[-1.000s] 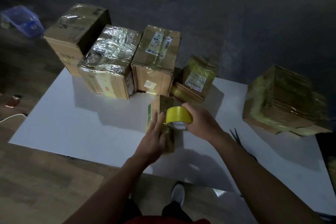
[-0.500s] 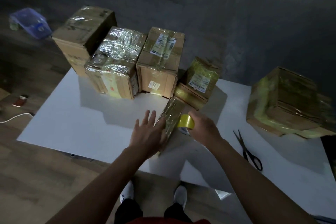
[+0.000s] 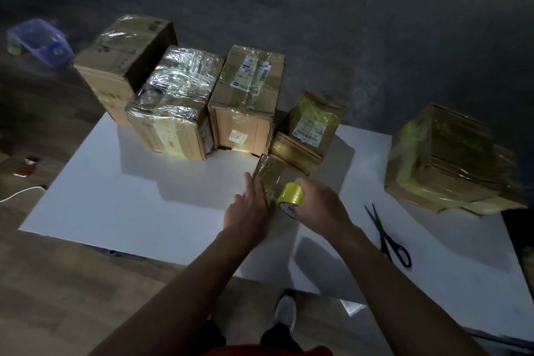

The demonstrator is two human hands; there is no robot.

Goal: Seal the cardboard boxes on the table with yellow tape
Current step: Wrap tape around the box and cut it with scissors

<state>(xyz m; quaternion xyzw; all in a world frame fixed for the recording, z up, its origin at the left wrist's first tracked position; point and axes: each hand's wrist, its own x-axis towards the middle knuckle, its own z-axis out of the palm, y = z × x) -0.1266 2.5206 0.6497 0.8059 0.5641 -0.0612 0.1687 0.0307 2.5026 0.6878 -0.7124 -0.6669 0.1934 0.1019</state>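
Near the middle of the table (image 3: 115,211), just in front of the far row of boxes (image 3: 242,113), the small box (image 3: 268,170) now lies flat; 1 second ago it stood on end. The left hand (image 3: 248,211), its fingers straight and together where they were spread before, presses the box's left side. The right hand (image 3: 320,205) grips the tape roll (image 3: 290,196), which has come down from the box's top to its near end. Probably another band is being wrapped on. The scissors (image 3: 387,237) lie apart, toward the right edge.

The flat white table top (image 3: 115,205) looks smooth and matt. Crinkled glossy film wraps the brown cardboard box (image 3: 173,101) left of centre. The yellow tape roll (image 3: 291,196) shines like plastic. The near wooden floor (image 3: 57,298) shows matt grain.
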